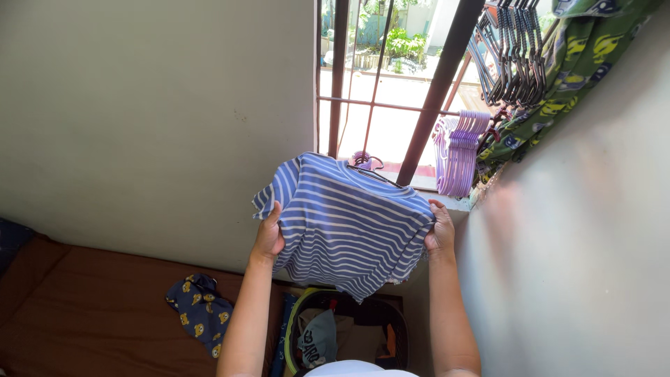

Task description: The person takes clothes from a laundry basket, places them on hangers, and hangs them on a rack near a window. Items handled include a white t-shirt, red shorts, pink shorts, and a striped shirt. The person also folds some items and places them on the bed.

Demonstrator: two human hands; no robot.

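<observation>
While held up before the window bars, spread flat: blue-and-white striped shirt on a hanger.

Light, soft and limp by the look; best gripped at the side hems. Left hand and right hand both closed on the edges, fingers pinching cloth. Collar toward the window, hem hanging over the laundry basket; stripes crosswise.

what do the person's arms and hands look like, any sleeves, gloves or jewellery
Both forearms are bare right down to the bottom edge of the picture, with no sleeve in view. The left hand and the right hand wear no gloves. No watch, bracelet or ring shows on either wrist or on the visible fingers. The upper arms lie outside the view, so whatever covers them cannot be told.
</observation>
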